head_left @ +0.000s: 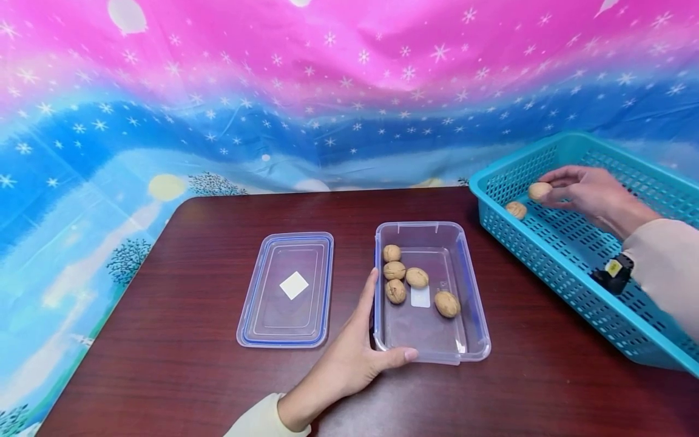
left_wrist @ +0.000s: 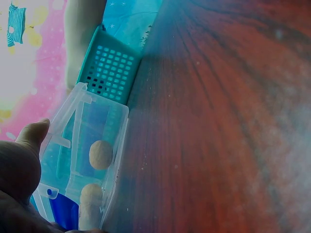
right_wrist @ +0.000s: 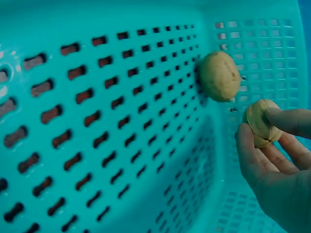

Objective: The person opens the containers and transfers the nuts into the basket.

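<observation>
Over the basket, my right hand (head_left: 595, 194) pinches a walnut (head_left: 539, 192) between thumb and fingers; the right wrist view shows this walnut (right_wrist: 261, 122) close up. Another walnut (head_left: 516, 210) lies at the basket's left end, just beyond the held one in the right wrist view. My left hand (head_left: 355, 346) grips the front left corner of a clear plastic container (head_left: 474, 285), its thumb over the front rim and a finger along the left wall. Several walnuts (head_left: 394, 270) lie inside, mostly along the left side, with one walnut (head_left: 448, 304) apart at the right.
A clear lid (head_left: 286, 249) with a blue seal and white label lies flat left of the container. The teal perforated basket (head_left: 537, 258) stands to the right, on the dark red wooden table (head_left: 191, 267). A patterned cloth (head_left: 327, 109) hangs behind.
</observation>
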The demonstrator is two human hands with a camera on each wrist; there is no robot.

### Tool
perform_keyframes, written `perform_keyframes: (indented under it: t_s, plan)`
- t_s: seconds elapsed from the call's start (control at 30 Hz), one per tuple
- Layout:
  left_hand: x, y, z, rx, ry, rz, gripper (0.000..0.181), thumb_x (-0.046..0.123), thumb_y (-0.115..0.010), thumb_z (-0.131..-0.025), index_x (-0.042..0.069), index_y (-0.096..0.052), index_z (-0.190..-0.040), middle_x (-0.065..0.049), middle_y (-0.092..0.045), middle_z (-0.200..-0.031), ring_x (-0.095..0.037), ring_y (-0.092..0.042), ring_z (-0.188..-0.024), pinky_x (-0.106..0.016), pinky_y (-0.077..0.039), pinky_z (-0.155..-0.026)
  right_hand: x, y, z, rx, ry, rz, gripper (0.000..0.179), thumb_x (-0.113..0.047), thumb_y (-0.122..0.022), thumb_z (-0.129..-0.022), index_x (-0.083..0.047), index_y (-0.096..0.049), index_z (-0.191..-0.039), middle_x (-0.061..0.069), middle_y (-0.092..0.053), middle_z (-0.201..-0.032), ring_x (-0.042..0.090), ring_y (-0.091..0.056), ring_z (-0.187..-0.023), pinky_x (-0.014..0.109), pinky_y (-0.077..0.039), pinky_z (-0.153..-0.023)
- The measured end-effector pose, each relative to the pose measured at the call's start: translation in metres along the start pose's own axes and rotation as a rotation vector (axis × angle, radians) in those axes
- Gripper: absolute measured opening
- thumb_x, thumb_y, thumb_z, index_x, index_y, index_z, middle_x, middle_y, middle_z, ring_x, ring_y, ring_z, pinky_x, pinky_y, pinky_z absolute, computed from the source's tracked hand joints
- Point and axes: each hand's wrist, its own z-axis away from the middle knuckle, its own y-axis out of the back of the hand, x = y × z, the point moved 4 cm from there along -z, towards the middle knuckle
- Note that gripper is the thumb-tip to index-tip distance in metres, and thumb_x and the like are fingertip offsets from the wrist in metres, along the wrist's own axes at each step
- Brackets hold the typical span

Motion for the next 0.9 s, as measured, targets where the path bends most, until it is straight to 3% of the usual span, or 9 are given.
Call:
perform_keyframes:
  t_s: [0.07,0.17,0.23,0.33,0.43,0.6,0.77,0.9]
  plan:
    - [0.000,0.000,0.000,0.000,0.000,0.001,0.127,0.036,-0.092,-0.081,0.048,0.001,-0.166,0.001,-0.024,-0.174,-0.017,-0.031,-0.155,-0.053,-0.024,-0.127,0.002,-0.002,-0.002,0.008,-0.007,0.018,0.059,-0.026,-0.056,-0.109,0.001,-0.033,-0.157,-0.003,-0.053,-0.130,-0.016,-0.056,-0.090,0.022,-0.056,-0.093]
    - [0.000,0.000,0.000,0.000,0.000,0.003,0.127,0.035,-0.092,-0.081,0.048,0.001,-0.166,-0.001,-0.024,-0.174,-0.017,-0.031,-0.155,-0.053,-0.024,-0.127,0.003,-0.006,-0.004,0.016,-0.019,0.027,0.062,-0.022,-0.055,-0.109,0.005,-0.028,-0.158,0.021,-0.042,-0.145,-0.015,-0.054,-0.089,0.024,-0.057,-0.094]
    - [0.001,0.000,0.000,-0.002,0.000,0.005,0.127,0.036,-0.092,-0.081,0.048,0.001,-0.166,-0.001,-0.024,-0.174,-0.017,-0.031,-0.155,-0.053,-0.025,-0.127,0.003,-0.008,-0.006,0.024,-0.022,0.020,0.060,-0.018,-0.054,-0.109,0.008,-0.027,-0.157,0.028,-0.037,-0.149,-0.011,-0.055,-0.090,0.026,-0.058,-0.095]
    - [0.000,0.000,0.000,-0.002,0.003,0.005,0.126,0.036,-0.092,-0.081,0.049,0.001,-0.166,-0.002,-0.025,-0.174,-0.018,-0.031,-0.155,-0.053,-0.025,-0.127,0.004,-0.012,-0.008,0.030,-0.027,-0.015,0.056,-0.010,-0.052,-0.109,0.011,-0.028,-0.155,0.034,-0.033,-0.152,0.011,-0.059,-0.109,0.025,-0.058,-0.094]
    - [0.000,0.000,0.000,-0.002,0.003,0.001,0.127,0.037,-0.092,-0.081,0.049,0.001,-0.166,-0.002,-0.025,-0.174,-0.017,-0.032,-0.155,-0.053,-0.025,-0.127,0.006,-0.016,-0.010,0.042,-0.029,-0.035,0.053,-0.005,-0.051,-0.108,0.013,-0.029,-0.152,0.036,-0.032,-0.150,0.029,-0.054,-0.120,0.025,-0.059,-0.094]
    - [0.000,0.000,0.000,0.002,0.000,-0.009,0.127,0.037,-0.092,-0.080,0.048,0.001,-0.166,-0.002,-0.026,-0.173,-0.017,-0.032,-0.154,-0.053,-0.026,-0.127,0.007,-0.019,-0.012,0.089,-0.030,-0.014,0.050,-0.003,-0.053,-0.106,0.013,-0.034,-0.148,0.032,-0.039,-0.142,0.019,-0.059,-0.104,0.026,-0.060,-0.089]
    - [0.000,0.001,-0.001,0.006,-0.004,-0.012,0.127,0.036,-0.092,-0.080,0.047,0.001,-0.166,-0.002,-0.026,-0.173,-0.017,-0.032,-0.154,-0.053,-0.026,-0.127,0.008,-0.019,-0.012,0.100,-0.026,0.023,0.052,-0.003,-0.054,-0.105,0.015,-0.034,-0.149,0.037,-0.036,-0.146,0.034,-0.055,-0.114,0.026,-0.061,-0.084]
    - [0.000,0.000,-0.001,0.003,-0.009,-0.009,0.128,0.035,-0.092,-0.080,0.045,0.001,-0.167,-0.002,-0.025,-0.174,-0.017,-0.032,-0.154,-0.052,-0.025,-0.127,0.009,-0.019,-0.011,0.102,-0.023,0.049,0.051,-0.006,-0.054,-0.106,0.014,-0.035,-0.149,0.038,-0.037,-0.148,0.032,-0.058,-0.112,0.025,-0.060,-0.083]
